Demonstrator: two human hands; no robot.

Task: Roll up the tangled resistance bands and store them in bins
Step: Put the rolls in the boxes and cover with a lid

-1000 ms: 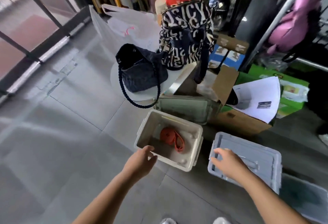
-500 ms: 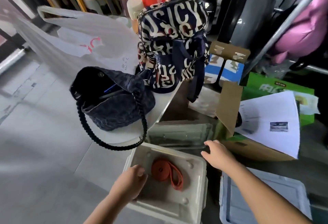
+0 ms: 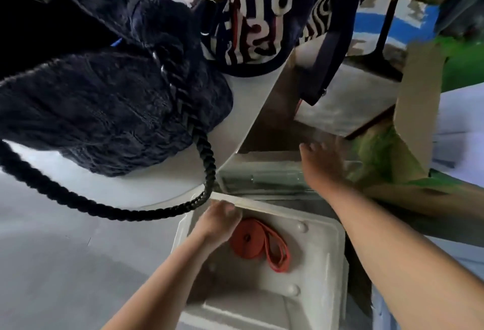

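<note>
Orange rolled rubber resistance band (image 3: 248,238) lies inside the white plastic bin (image 3: 339,251), near its far wall. The left hand (image 3: 217,221) grips the bin's far rim with curled fingers. The blurred right hand (image 3: 323,162), fingers spread, holds nothing above the clear plastic container (image 3: 262,175) behind the bin.

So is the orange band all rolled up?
Mostly rolled: the orange resistance band lies coiled inside the white bin, one loop trailing loose.

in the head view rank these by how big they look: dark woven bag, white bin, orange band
1. dark woven bag, but it looks nearer the camera, so unsure
2. white bin
3. orange band, smallest, inside the bin
</note>
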